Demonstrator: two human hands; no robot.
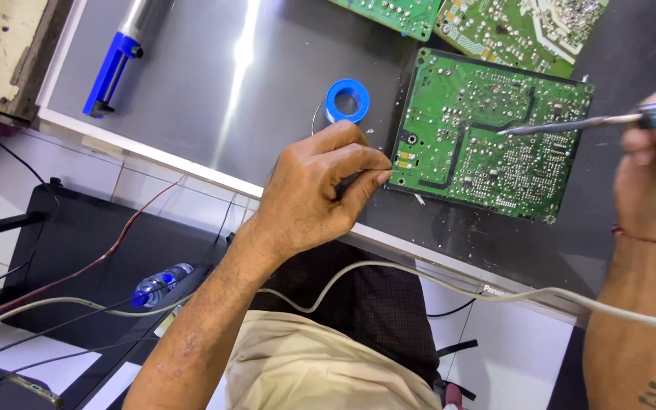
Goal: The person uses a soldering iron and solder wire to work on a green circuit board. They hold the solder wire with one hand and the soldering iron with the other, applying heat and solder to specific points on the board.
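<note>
Left hand (pixel 314 190), fingers curled, thumb and forefinger pressed against left edge of green circuit board (pixel 487 137) lying flat on grey bench (pixel 191 91). Right hand (pixel 651 163) closed around soldering iron (pixel 571 124), tip resting over board's middle. Blue solder spool (pixel 347 100) just beyond left hand, blue-handled desoldering pump (pixel 119 61) well apart at far left.

The left hand (pixel 314 190) reaches up from the lower left on a bare forearm, wrist bent a little, back of the hand turned to the camera — its fingers curl inward and the thumb and forefinger tips meet in a pinch at the right. The right hand (pixel 651 163) enters at the right edge, only partly in view, fingers closed in a pen-like grip — a thin red thread circles its wrist. Its forearm drops straight down the right side, with a small dark tattoo near the bottom.
</note>
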